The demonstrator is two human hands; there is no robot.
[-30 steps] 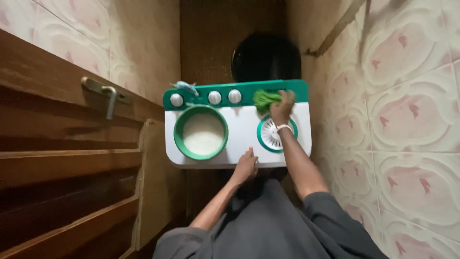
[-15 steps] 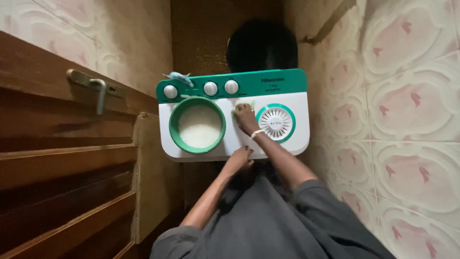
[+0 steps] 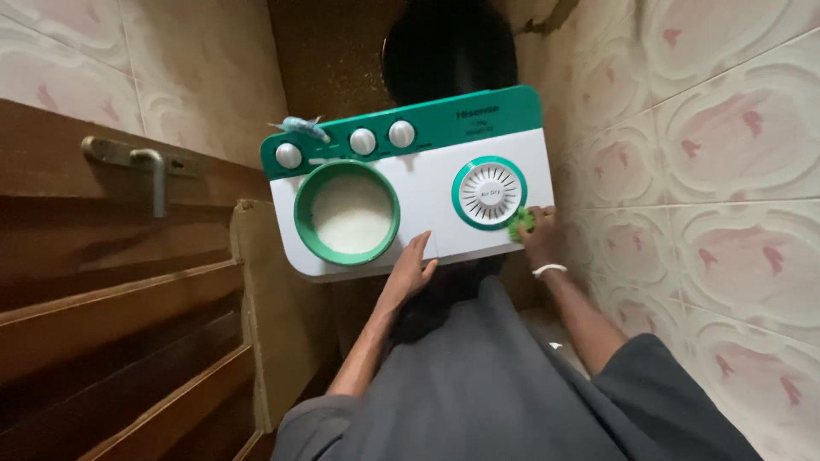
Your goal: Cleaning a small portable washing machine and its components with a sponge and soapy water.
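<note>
A small white and green twin-tub washing machine (image 3: 427,201) stands below me, seen from above. Its left tub (image 3: 348,213) is ringed in green and looks full of white foam. On the right is a round vented spinner lid (image 3: 489,192). My right hand (image 3: 538,230) presses a green cloth (image 3: 522,224) against the machine's front right corner. My left hand (image 3: 412,269) rests flat on the front edge, fingers spread, holding nothing. Three white knobs (image 3: 363,141) sit on the green back panel.
A brown wooden door (image 3: 111,299) with a metal handle (image 3: 141,162) fills the left side. Pink patterned wall tiles (image 3: 709,188) close in on the right. A black round container (image 3: 448,51) stands behind the machine. A small bluish object (image 3: 301,126) lies on the panel's left end.
My right hand has carried the green cloth from the back panel, across the middle of the lid, down to the front right corner. My left hand stayed on the front edge.
</note>
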